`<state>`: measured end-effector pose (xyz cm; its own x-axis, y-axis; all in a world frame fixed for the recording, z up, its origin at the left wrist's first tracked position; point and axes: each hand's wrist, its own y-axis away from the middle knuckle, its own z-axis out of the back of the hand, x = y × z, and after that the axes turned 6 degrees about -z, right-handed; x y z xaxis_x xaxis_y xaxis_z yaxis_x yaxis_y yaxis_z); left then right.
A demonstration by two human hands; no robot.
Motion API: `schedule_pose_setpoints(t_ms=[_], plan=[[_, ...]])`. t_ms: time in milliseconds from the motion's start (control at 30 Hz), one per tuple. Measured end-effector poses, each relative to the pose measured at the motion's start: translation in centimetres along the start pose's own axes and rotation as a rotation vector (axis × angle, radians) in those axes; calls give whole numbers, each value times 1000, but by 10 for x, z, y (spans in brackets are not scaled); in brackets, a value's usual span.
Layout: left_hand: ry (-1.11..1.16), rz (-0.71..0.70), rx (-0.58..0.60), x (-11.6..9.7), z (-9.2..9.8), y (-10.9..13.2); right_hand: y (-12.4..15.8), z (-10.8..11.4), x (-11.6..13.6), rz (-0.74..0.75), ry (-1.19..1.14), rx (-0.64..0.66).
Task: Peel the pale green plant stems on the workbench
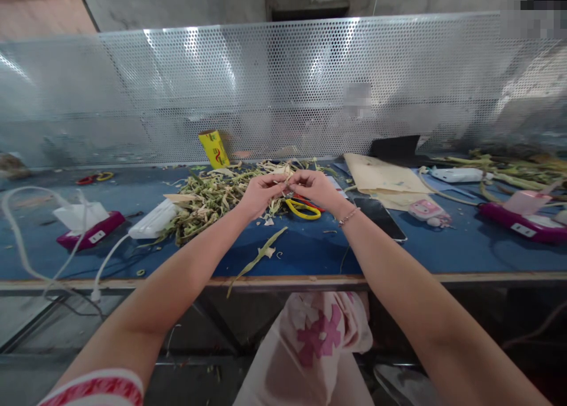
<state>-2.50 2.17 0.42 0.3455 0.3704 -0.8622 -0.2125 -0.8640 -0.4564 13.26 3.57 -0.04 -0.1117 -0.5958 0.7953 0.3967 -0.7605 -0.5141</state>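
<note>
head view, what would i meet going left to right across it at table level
purple power strip → white block → yellow box → left hand → right hand → black phone → small pink case → second purple power strip

Both hands meet over the middle of the bench (315, 257), the left hand (262, 195) and right hand (315, 189) pinching a small pale plant scrap (287, 172) between their fingertips. Just beside the left hand, a heap of dried stalks (201, 200) spreads toward the back edge, where a yellow box (214, 149) leans near the perforated screen (292, 93). A yellow handle loop (305, 211) lies below the right hand; a dark phone (380, 218) lies by that wrist. Nearer the front edge, one loose stalk (261, 251) pokes over it. Purple power strips (92, 232) sit toward the left and right ends.
</note>
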Motion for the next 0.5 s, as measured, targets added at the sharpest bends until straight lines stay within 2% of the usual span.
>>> schedule_pose_setpoints(t_ms=[500], plan=[[8,21,-20,-1,0,1,2,1,6,-15,11,14]])
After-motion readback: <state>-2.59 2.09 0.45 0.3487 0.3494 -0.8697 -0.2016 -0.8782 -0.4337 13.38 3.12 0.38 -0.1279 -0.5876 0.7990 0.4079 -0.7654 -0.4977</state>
